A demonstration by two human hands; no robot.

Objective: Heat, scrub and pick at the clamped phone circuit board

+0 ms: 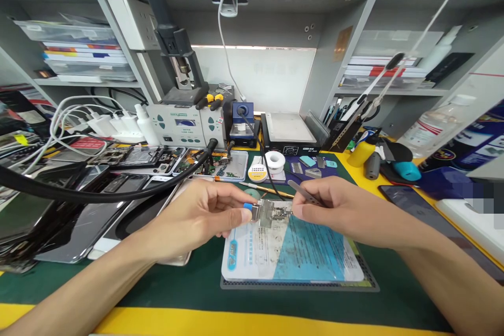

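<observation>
My left hand (205, 215) pinches the blue knob end of a small metal clamp fixture (268, 212), holding it just above a blue and white mat (291, 252). My right hand (338, 210) grips a pair of metal tweezers (305, 194) whose tips point at the right side of the fixture. A small part sits clamped in the fixture; its details are too small to tell.
A soldering station (185, 126), a hot plate (289, 134) and a solder spool (274, 160) stand behind. Several phones and boards (129, 160) lie at the left under a black hose (98, 194). A dark phone (409, 199) lies at the right.
</observation>
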